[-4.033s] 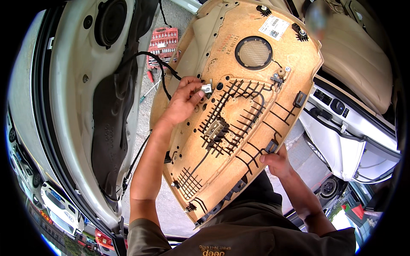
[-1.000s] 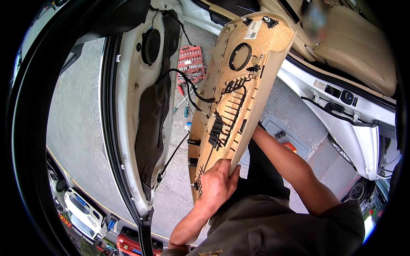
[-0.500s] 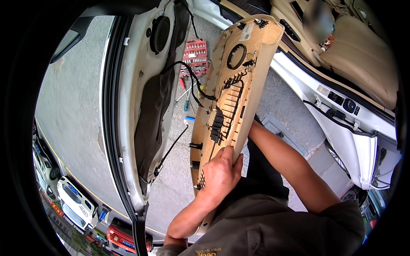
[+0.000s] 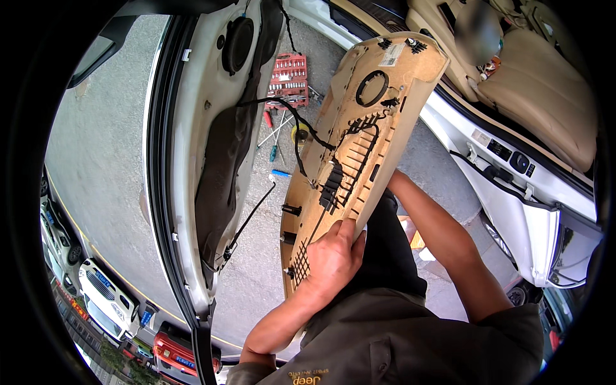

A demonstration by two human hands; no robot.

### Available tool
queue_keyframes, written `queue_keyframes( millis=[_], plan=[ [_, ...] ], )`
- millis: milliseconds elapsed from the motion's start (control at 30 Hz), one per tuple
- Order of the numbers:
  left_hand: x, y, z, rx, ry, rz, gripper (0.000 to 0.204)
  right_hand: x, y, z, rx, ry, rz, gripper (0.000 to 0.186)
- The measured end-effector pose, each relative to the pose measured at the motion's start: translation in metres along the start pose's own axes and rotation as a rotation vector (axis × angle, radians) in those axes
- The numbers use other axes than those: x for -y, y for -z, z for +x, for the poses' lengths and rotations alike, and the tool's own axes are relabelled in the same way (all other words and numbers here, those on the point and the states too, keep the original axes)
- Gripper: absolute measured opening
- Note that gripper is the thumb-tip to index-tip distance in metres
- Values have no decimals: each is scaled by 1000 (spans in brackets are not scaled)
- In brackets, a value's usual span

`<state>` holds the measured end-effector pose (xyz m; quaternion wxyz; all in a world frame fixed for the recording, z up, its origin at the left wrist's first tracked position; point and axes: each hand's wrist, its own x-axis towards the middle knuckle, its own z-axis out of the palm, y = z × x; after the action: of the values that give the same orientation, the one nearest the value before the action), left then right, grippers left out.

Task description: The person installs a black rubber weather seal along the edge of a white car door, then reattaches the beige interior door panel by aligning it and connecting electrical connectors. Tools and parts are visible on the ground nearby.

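A tan door trim panel (image 4: 385, 138), its back side facing up, is tilted in front of my body. The fingers of my left hand (image 4: 335, 255) are closed over its near right edge. My right forearm (image 4: 443, 224) reaches up behind the panel, which hides the right hand and its fingers. Black wiring (image 4: 301, 119) runs from the bare white car door (image 4: 192, 128) on the left to the panel's back. The panel also carries a round black ring (image 4: 372, 88), a ribbed black block (image 4: 331, 186) and several clips.
The open door's round speaker (image 4: 239, 45) is at the upper left. On the ground between door and panel lie a red socket set case (image 4: 289, 77), screwdrivers (image 4: 274, 153), a yellow tape roll (image 4: 299, 133) and a blue-handled tool (image 4: 280, 173). A beige car seat (image 4: 545, 90) is at right.
The panel's far end has swung to the right and tilted, with my left hand still on its edge. My right forearm has shifted slightly along with it. More ground shows beside the panel.
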<state>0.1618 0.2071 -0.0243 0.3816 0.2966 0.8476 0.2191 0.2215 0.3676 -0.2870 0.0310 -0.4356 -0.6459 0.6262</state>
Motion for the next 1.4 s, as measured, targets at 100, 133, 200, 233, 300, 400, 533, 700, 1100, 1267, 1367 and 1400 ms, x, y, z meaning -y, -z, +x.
queue_keyframes(
  millis=[100, 133, 200, 233, 300, 400, 533, 700, 1100, 1267, 1367, 1400],
  plan=[
    [-4, 5, -1, -9, -17, -9, 25, 1, 11, -7, 5, 29, -28, 39],
    [-5, 7, -2, -10, -24, -4, 25, 2, 16, -8, 9, 47, -41, 40],
    [-6, 11, -2, -8, -31, -1, 25, 7, 27, -13, 18, 101, -88, 40],
    [-7, 12, -3, -6, -30, -1, 24, 11, 34, -16, 27, 146, -133, 40],
    [-9, 14, -5, -9, -26, -15, 24, 28, 52, -28, 52, 208, -382, 41],
    [-11, 17, -5, 0, -44, -10, 25, 42, 61, -48, 79, 212, -695, 42],
    [-26, 15, 6, -9, -41, 12, 25, 7, 52, -55, 58, 126, -386, 42],
    [-51, 4, 22, -23, 50, 28, 23, -21, 40, -22, 32, 35, -12, 43],
    [-41, -19, 23, -47, 177, -4, 22, 60, 89, -30, 355, -293, -196, 43],
    [-40, -18, 11, -28, 111, 22, 21, 128, 97, -73, 221, -703, 792, 57],
    [-37, -21, 10, -48, 80, 49, 21, 140, 89, -84, 161, -616, 788, 65],
    [-36, -21, 9, -51, 68, 60, 20, 149, 80, -86, 140, -576, 743, 66]
  ],
)
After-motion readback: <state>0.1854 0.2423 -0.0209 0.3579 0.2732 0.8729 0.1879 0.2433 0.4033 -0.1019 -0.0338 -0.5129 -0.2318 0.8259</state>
